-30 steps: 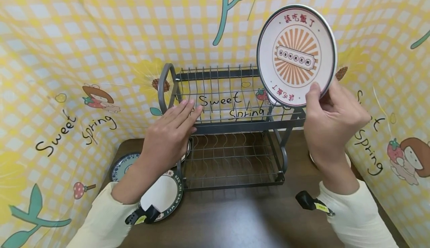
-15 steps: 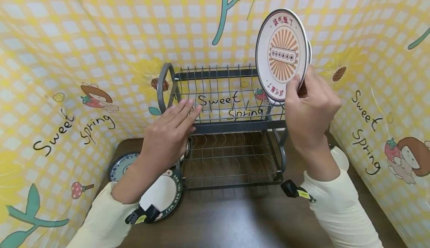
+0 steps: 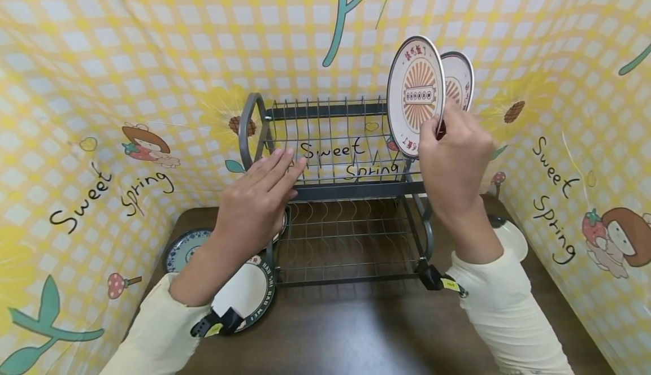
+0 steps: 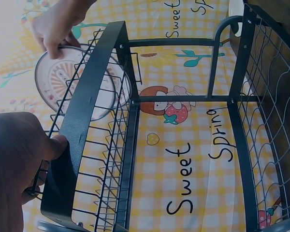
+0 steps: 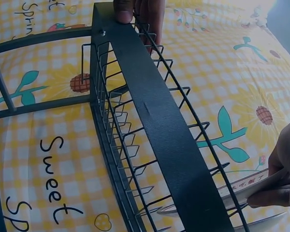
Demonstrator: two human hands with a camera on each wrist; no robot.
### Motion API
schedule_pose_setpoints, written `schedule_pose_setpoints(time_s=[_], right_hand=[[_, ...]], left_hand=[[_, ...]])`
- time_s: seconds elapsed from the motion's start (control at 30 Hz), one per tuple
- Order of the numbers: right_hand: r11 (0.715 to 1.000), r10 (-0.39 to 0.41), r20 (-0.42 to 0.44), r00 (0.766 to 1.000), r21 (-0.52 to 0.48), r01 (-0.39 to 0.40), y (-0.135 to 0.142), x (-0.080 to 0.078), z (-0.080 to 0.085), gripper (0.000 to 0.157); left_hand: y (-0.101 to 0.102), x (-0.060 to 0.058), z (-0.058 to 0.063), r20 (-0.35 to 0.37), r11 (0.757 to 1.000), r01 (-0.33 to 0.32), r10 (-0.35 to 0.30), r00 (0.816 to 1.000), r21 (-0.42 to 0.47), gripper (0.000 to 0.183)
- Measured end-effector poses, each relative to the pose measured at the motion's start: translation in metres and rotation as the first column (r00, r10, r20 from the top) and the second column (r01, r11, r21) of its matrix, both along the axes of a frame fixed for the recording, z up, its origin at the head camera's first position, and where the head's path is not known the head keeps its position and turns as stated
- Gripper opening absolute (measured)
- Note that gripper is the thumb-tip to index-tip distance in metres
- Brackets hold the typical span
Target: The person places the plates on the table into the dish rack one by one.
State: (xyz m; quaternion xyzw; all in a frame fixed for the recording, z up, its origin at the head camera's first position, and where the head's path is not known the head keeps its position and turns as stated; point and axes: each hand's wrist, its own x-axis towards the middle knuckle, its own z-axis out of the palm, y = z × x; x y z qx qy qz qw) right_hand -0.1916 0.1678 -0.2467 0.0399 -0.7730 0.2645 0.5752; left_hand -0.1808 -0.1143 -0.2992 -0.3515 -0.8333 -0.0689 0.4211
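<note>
My right hand [image 3: 455, 163] pinches a small white plate [image 3: 417, 90] with a dark rim and an orange sunburst between thumb and fingers. It holds the plate upright at the right end of the rack's upper tier; in the left wrist view the plate's lower part [image 4: 104, 104] shows behind the wires. Just right of it, a matching plate [image 3: 460, 67] stands upright, partly hidden. My left hand [image 3: 254, 208] grips the front rail of the grey two-tier dish rack [image 3: 351, 192], its thumb [image 4: 57, 145] against the rail and its fingers over the upper wires.
On the brown table [image 3: 335, 330], left of the rack, lie a blue-patterned plate [image 3: 180, 251] and a white plate with a dark lettered rim [image 3: 249, 290]. A pale dish [image 3: 513, 239] lies at the right. Checked yellow cloth [image 3: 152, 70] closes in the back and sides.
My right hand has moved left and down with the plate, turning it more edge-on, into the rack's upper tier. The matching plate behind has come into sight. My left hand stays in place.
</note>
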Motion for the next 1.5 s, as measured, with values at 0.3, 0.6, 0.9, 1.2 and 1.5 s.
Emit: schedule_pose_setpoints(time_s=[0.3, 0.6, 0.9, 1.2, 1.5], right_hand=[[0.997, -0.063, 0.081, 0.995, 0.059, 0.058, 0.000, -0.006, -0.005, 0.025], [0.995, -0.077, 0.143, 0.987, 0.079, 0.067, 0.000, -0.006, -0.005, 0.019], [0.996, -0.046, 0.246, 0.968, 0.086, 0.025, 0.000, -0.006, -0.003, 0.018], [0.997, -0.063, 0.353, 0.934, 0.065, 0.043, 0.001, -0.003, 0.002, 0.023], [0.993, -0.114, 0.492, 0.863, 0.019, 0.120, -0.003, 0.001, 0.008, 0.030]], left_hand=[[0.002, 0.000, -0.001, -0.001, 1.000, -0.003, 0.003, 1.000, -0.011, 0.042], [0.002, 0.000, -0.001, -0.002, 1.000, -0.005, 0.005, 1.000, -0.014, 0.042], [0.001, 0.001, -0.002, 0.004, 1.000, -0.006, 0.006, 1.000, -0.006, 0.048], [0.001, 0.001, -0.001, 0.004, 1.000, -0.007, 0.007, 1.000, 0.000, 0.041], [0.001, 0.000, 0.000, 0.003, 1.000, -0.008, 0.008, 1.000, -0.004, 0.042]])
